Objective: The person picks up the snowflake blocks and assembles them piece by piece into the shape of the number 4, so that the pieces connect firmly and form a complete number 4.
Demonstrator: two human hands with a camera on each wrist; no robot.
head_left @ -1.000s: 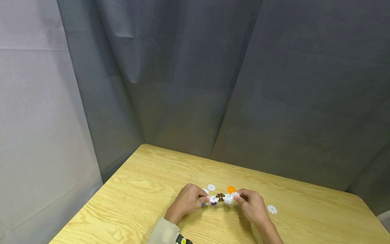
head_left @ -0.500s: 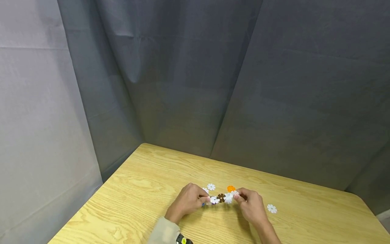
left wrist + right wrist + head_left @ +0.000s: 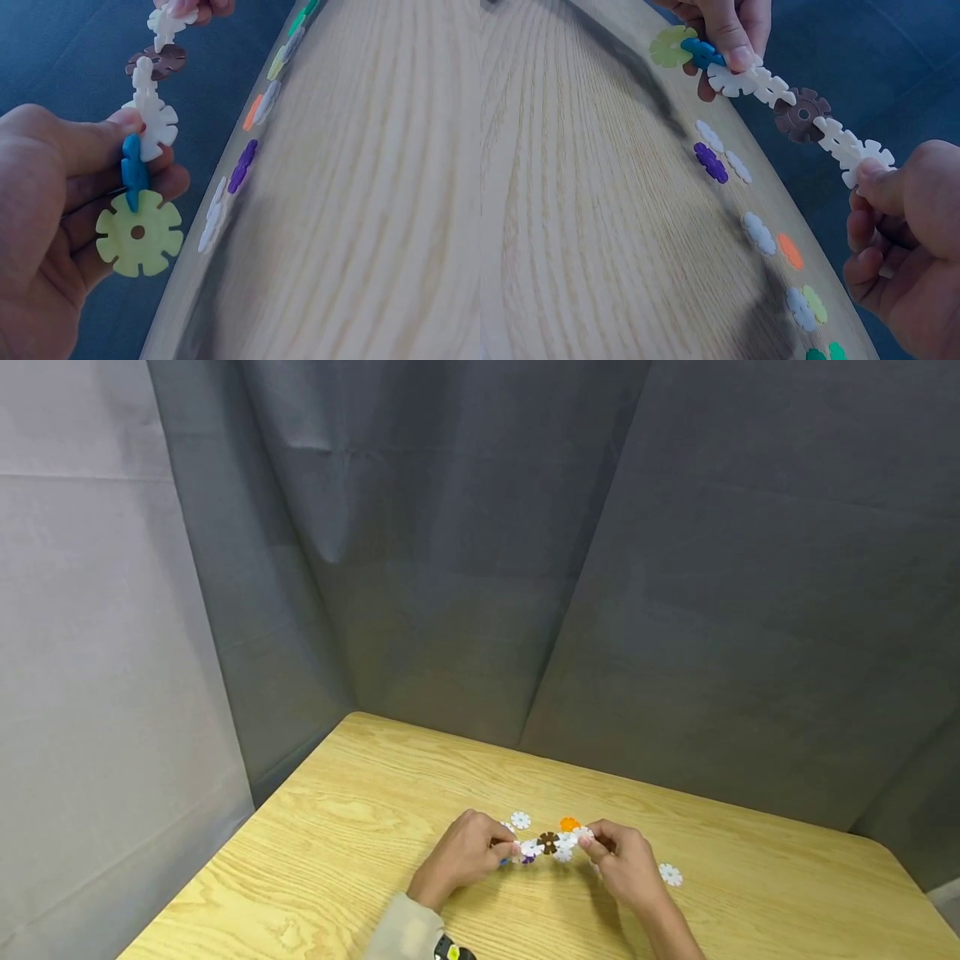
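Note:
A short chain of interlocked snowflake discs (image 3: 548, 842) hangs just above the wooden table (image 3: 337, 827), held at both ends. My left hand (image 3: 504, 850) pinches the end with the pale green disc (image 3: 139, 232), the blue disc (image 3: 135, 172) and a white disc (image 3: 156, 124). My right hand (image 3: 866, 184) pinches the white disc (image 3: 855, 150) at the other end. A brown disc (image 3: 802, 114) sits mid-chain between white ones. In the head view the hands are close together at the table's middle.
Loose discs lie on the table beyond the hands: a purple disc (image 3: 710, 163), several white ones (image 3: 759, 232), an orange disc (image 3: 569, 823) and green ones (image 3: 825, 352). One white disc (image 3: 670, 875) lies right of my right hand. Grey curtains hang behind the table's far edge.
Both hands stay almost where they were. The chain between them has lifted and bowed slightly, and the right hand has edged a little to the right.

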